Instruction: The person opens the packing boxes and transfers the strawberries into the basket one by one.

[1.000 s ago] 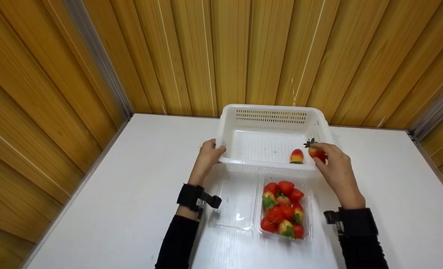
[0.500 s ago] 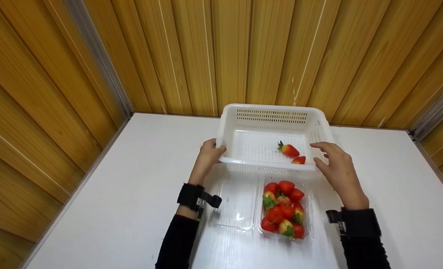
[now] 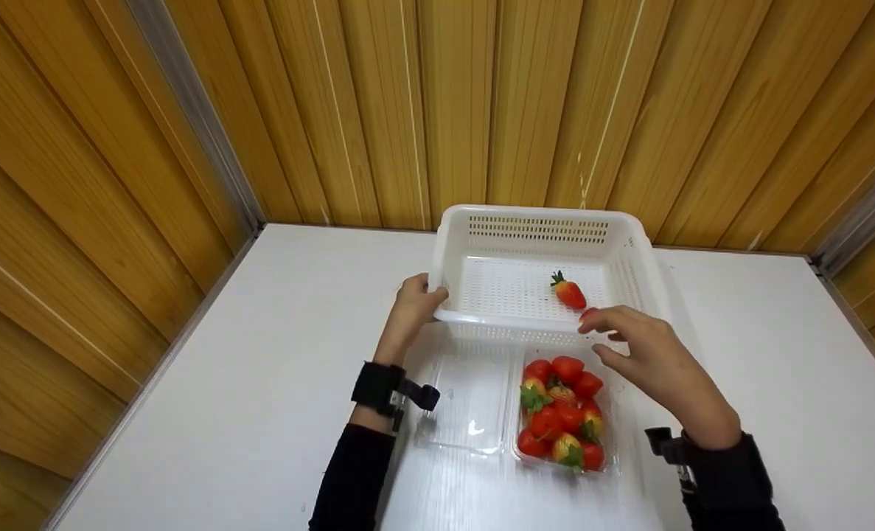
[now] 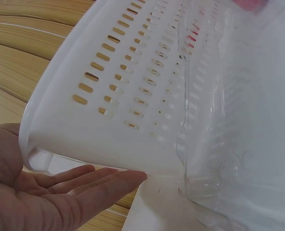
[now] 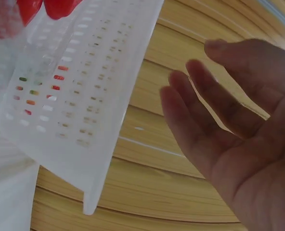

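Note:
My left hand (image 3: 413, 302) holds the left front corner of a white plastic basket (image 3: 511, 321), thumb at the rim; in the left wrist view its fingers (image 4: 109, 185) lie along the outside. Two strawberries are in the basket: one strawberry (image 3: 570, 295) shows whole with its green leaves, the other is mostly hidden behind my right hand. My right hand (image 3: 647, 350) hovers over the basket's front right edge, fingers spread and holding nothing. Below it, a clear plastic box (image 3: 611, 442) is filled with several red strawberries (image 3: 548, 422).
The box's clear lid (image 3: 466, 413) lies folded out on its left, partly under the basket's front. All stand on a white table (image 3: 260, 383). Wood-look panels (image 3: 452, 103) rise behind the table and at both sides.
The right hand has let go of a strawberry inside the basket, where it rolled beside the other one. The empty hand has then moved left and toward the strawberry box. My left hand stays put.

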The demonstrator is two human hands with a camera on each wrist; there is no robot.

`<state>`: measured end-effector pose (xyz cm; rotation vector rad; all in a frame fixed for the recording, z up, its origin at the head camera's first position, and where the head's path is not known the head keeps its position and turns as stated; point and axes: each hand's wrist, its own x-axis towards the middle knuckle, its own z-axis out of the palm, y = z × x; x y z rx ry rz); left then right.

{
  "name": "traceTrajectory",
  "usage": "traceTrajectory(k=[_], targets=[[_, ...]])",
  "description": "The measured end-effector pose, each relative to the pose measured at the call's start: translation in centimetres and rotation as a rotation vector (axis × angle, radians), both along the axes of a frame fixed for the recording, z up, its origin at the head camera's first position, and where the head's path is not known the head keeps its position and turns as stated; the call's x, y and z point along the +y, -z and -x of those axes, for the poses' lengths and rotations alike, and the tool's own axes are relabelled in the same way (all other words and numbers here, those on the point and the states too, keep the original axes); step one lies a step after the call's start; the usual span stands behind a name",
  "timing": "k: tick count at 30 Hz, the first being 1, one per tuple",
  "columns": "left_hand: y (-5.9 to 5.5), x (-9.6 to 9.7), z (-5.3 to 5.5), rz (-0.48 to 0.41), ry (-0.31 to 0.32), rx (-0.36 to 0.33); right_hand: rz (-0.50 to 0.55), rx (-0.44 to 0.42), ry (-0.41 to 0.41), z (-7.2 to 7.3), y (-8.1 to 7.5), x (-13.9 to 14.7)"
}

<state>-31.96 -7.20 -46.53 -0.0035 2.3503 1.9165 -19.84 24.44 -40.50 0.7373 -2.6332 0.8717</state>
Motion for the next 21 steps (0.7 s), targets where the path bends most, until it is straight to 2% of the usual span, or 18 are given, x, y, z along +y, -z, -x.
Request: traceTrajectory(k=[4,12,16,21], targets=[[-0.2,0.1,-0.1,0.000,-0.007,-0.008,-0.088,-0.105,-0.123,-1.3,-0.4,-0.7],[0.1,0.0,-0.2,-0.028,0.004,0.006,-0.288,-0.344,-0.249,-2.4,-0.2,-2.9],[0.0,0.0,-0.2,-0.025,0.009,0.008,-0.355,-0.387,-0.301,-3.1,0.2,-4.2],[0.1,0.0,-0.1,-0.032,0.012,0.012,-0.436,-0.390,-0.298,-3.8,0.9,-5.7]])
